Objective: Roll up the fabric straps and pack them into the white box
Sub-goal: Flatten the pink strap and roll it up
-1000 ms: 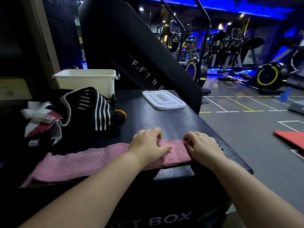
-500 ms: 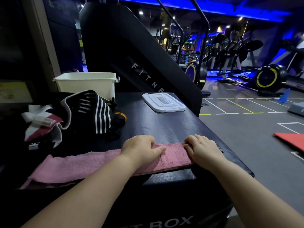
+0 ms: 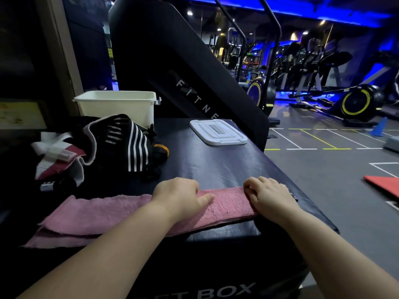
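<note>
A long pink fabric strap (image 3: 103, 214) lies flat along the near edge of a black padded box (image 3: 207, 167). My left hand (image 3: 179, 196) rests on its middle with curled fingers pressing it down. My right hand (image 3: 267, 194) covers the strap's right end, fingers curled over that end. A heap of other straps (image 3: 121, 143), black with white stripes plus white and maroon ones, sits at the left. The white box (image 3: 116, 106) stands open behind the heap. Its white lid (image 3: 218, 132) lies apart to the right.
A tall black fitness machine (image 3: 183, 67) rises right behind the padded box. The box's right edge drops to the gym floor (image 3: 323, 180), where a red mat (image 3: 384, 184) lies. Exercise bikes stand in the far background.
My left hand has slid a little leftward along the pink strap, away from my right hand. The right hand stays on the strap's right end.
</note>
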`<action>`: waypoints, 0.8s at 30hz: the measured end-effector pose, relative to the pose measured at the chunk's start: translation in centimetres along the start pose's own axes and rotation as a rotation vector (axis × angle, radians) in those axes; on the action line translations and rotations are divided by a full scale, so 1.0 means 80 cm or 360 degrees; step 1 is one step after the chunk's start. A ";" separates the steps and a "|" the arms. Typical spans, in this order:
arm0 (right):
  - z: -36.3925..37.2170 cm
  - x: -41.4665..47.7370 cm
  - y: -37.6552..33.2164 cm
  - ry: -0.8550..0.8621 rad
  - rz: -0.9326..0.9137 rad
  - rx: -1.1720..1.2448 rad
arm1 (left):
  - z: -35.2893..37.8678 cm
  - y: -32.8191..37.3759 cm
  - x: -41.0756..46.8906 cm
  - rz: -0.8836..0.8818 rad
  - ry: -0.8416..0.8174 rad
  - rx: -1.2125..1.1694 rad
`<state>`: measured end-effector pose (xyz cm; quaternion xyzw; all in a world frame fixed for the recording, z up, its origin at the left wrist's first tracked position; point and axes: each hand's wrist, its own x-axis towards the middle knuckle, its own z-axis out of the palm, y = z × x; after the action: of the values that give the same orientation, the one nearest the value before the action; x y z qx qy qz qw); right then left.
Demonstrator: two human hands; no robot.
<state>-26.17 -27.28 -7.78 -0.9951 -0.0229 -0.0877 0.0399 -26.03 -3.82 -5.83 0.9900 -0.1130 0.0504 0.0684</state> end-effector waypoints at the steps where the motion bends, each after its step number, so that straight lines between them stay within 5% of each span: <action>1: 0.000 0.000 0.000 -0.0001 -0.0006 -0.0002 | -0.001 0.000 -0.002 0.0008 -0.0007 0.0042; 16: -0.025 -0.005 -0.018 -0.0004 -0.0166 -0.0221 | 0.008 0.003 -0.028 0.0076 0.0005 0.0205; 24: -0.011 0.016 -0.073 -0.0084 -0.0358 0.0014 | 0.012 0.000 -0.031 -0.0025 0.0029 0.0250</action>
<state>-25.34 -21.47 -6.26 -0.9880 -0.1357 -0.0654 0.0336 -28.39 -3.39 -7.04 0.9926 -0.1002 0.0677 -0.0081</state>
